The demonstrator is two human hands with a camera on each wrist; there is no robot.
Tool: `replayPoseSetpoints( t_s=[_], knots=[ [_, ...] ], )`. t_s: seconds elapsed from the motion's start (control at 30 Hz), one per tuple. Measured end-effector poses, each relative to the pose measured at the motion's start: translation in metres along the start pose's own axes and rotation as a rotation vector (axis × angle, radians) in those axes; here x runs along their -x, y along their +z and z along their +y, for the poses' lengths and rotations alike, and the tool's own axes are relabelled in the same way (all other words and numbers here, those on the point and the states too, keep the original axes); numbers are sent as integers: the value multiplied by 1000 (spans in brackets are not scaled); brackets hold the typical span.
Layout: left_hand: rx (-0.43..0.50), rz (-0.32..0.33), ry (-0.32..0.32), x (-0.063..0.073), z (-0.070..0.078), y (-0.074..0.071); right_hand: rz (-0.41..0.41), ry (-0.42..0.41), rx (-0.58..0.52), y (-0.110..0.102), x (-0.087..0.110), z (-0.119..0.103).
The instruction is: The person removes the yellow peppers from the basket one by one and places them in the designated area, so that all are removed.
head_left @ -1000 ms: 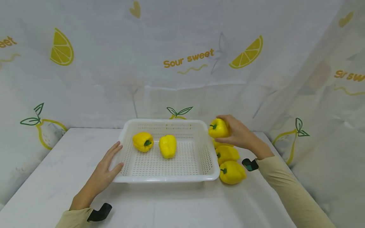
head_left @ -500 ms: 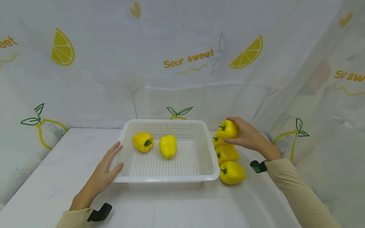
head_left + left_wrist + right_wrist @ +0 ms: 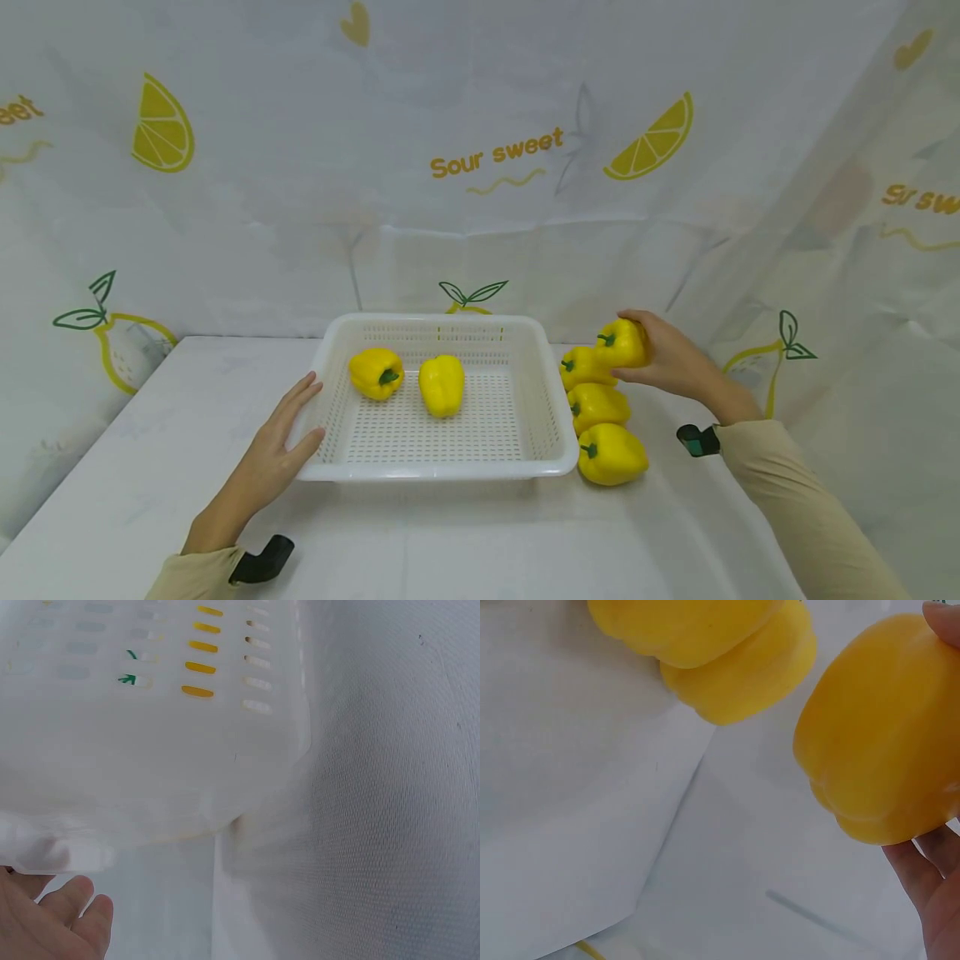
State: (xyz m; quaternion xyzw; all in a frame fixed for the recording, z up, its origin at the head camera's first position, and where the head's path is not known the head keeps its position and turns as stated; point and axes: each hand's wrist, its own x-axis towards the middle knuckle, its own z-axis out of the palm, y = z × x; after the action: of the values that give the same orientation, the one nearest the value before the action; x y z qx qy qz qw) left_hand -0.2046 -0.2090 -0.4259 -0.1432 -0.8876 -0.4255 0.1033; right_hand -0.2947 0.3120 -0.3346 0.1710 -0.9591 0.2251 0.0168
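My right hand (image 3: 675, 362) grips a yellow bell pepper (image 3: 621, 342) with a green stem, thumb on one side and fingers on the other. It is held just above and right of the farthest pepper (image 3: 583, 367) in a row beside the basket. Two more yellow peppers, a middle one (image 3: 600, 406) and a near one (image 3: 612, 454), complete that row. My left hand (image 3: 270, 454) rests against the left rim of a white perforated plastic basket (image 3: 442, 472), fingers fairly straight. Inside lie two yellow peppers, one on the left (image 3: 377, 373) and one near the middle (image 3: 441, 386).
The basket stands on a white table (image 3: 450, 542). Behind it hangs a white curtain (image 3: 300, 167) printed with lemons and lettering, which also closes in both sides. Black wrist devices sit on the left wrist (image 3: 262, 559) and right wrist (image 3: 699, 441).
My right hand has moved right and slightly down with the pepper, away from the basket's right rim, uncovering the farthest pepper in the row. The left hand and basket have stayed still.
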Motion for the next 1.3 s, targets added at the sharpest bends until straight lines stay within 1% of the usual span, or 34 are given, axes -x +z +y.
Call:
replayPoseSetpoints(
  t_s=[0.23, 0.33, 0.47, 0.67, 0.8, 1.0, 1.3],
  knots=[
    [13, 4, -6, 0, 1, 1, 6, -9, 19, -1, 3, 12],
    [15, 3, -6, 0, 1, 1, 4, -3, 14, -1, 4, 15],
    [17, -2, -8, 0, -1, 0, 4, 1, 34, -1, 6, 21],
    [6, 3, -10, 0, 0, 0, -11, 34, 97, -2, 7, 29],
    [2, 8, -5, 0, 0, 1, -35, 58, 109, -3, 6, 34],
    [1, 9, 3, 0, 1, 1, -56, 70, 107, -3, 7, 38],
    [-4, 13, 6, 0, 0, 1, -63, 72, 73, 0, 5, 50]
  ],
)
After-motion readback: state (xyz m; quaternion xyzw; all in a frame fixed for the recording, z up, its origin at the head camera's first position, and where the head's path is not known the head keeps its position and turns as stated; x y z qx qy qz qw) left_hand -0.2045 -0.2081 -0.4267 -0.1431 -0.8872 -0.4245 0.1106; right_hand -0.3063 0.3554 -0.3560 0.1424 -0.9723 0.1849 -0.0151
